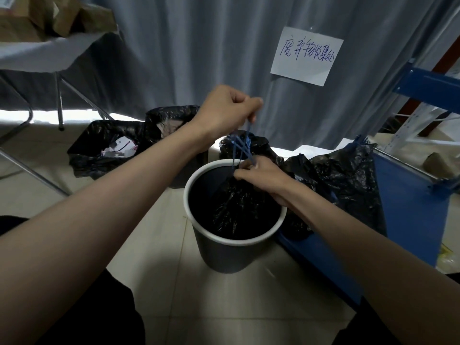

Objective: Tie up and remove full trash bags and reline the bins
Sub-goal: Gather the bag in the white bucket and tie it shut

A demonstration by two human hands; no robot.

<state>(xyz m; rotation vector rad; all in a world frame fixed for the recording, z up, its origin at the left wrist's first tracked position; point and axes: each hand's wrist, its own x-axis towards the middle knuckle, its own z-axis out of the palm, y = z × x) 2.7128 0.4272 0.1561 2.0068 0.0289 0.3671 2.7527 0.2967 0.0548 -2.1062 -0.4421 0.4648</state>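
Note:
A round bin [224,255] with a white rim stands on the floor at centre. Inside it sits a black trash bag [236,207], its mouth gathered up. Blue drawstrings [242,145] run from the bag's neck upward. My left hand [224,113] is raised above the bin, fingers pinched on the upper ends of the strings. My right hand [261,173] is lower, at the bin's far rim, gripping the bag's neck and the strings there. The strings are taut between both hands.
Two bins lined with black bags stand behind on the left, one [104,148] holding paper scraps. A tied black bag [341,183] with a blue string lies right of the bin, against a blue shelf frame [408,207]. A grey curtain with a paper sign [307,56] hangs behind.

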